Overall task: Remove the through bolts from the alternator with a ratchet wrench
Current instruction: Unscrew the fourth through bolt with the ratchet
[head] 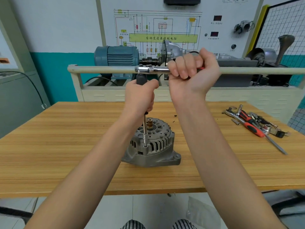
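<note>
Head view: the alternator stands on the wooden bench, near its front edge and roughly central, pulley shaft pointing up; a long extension bar rises close to vertical from the housing rim on the alternator's left side, its lower tip seated at a bolt recess, though the through bolt's head is too small to make out; the ratchet wrench sits crosswise on top of the bar, head at the left, handle running out to the right, so the tool forms an inverted L. The left hand wraps the upper part of the bar just under the ratchet head, fingers curled round it, steadying the column; the right hand grips the wrench handle in a closed fist, palm side toward the camera, a trace of red grip showing beyond it. Key relation: the bolt lies straight below the left hand, along the bar's long axis, while the right hand stands off to the right at the lever's end; a turning stroke would likely swing that handle in a horizontal arc about the vertical bar. On the bench at far right, well apart, lies a cluster of spare tools, with red-handled drivers among them; behind the bench stands a training rig with a blue motor.
</note>
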A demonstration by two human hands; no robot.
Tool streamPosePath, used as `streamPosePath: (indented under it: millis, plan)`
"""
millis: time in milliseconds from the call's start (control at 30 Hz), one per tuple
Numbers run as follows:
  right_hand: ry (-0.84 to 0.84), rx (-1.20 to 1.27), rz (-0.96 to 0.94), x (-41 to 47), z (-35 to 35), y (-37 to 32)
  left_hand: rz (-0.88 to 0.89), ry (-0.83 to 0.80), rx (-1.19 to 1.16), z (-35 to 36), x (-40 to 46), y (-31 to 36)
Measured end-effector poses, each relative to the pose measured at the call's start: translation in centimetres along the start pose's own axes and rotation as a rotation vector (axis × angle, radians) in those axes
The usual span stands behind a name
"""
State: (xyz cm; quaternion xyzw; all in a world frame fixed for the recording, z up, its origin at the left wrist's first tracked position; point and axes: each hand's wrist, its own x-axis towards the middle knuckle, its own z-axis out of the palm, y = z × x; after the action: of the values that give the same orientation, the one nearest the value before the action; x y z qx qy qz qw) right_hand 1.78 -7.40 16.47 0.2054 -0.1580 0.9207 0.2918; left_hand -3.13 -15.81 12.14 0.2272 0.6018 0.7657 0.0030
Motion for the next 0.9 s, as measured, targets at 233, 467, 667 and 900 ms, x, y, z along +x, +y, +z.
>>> streamPosePath:
  millis: [233,467,667,900]
  plan:
    - [-0.210,-0.190,-0.283,-2.9,0.7,1.0,0.058,0.090,0.034,0.3,-0.2,-0.4]
    - [0.054,0.061,0.274,2.4,-0.4,-1.1,-0.006,-0.458,-0.066,-2.0,0.0,0.5]
    - [0.114,0.184,0.408,4.2,-1.7,0.2,-0.031,-0.324,-0.001,-1.5,-0.1,0.7]
    - [-0.002,0.042,0.041,0.1,-0.5,-0.3,0.042,-0.010,0.066,-0.2,-0.4,0.1]
